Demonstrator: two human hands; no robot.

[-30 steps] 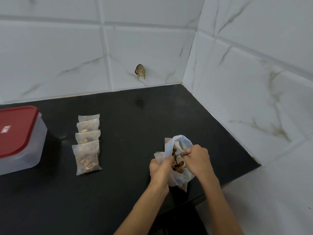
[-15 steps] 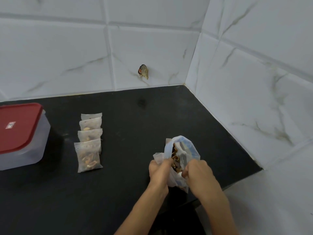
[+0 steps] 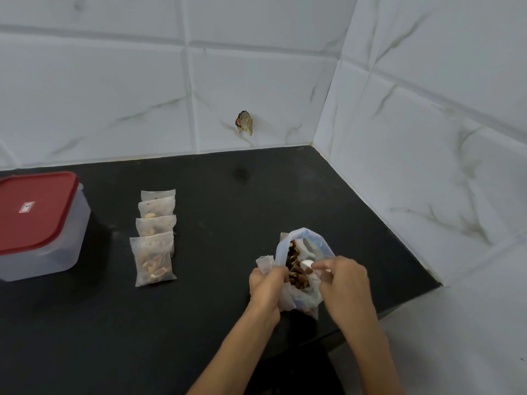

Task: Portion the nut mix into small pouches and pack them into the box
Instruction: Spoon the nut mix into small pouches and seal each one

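Observation:
A translucent bag of nut mix (image 3: 306, 246) stands open near the counter's front right, brown nuts showing in its mouth. My left hand (image 3: 266, 285) grips the bag's left side together with a small empty pouch (image 3: 264, 262). My right hand (image 3: 343, 283) holds a small white scoop (image 3: 307, 264) pinched at the bag's mouth, over the nuts. Several filled pouches (image 3: 155, 262) lie overlapping in a row to the left. The clear box with a red lid (image 3: 37, 212) sits shut at the far left.
The black counter (image 3: 228, 212) meets white tiled walls at the back and right, forming a corner. A small brownish scrap (image 3: 244, 123) sticks to the back wall. The counter's front right edge drops off just past my right hand.
My right hand has come up from low on the bag's right side to its mouth, with the white scoop now showing over the nuts. The left hand keeps its grip.

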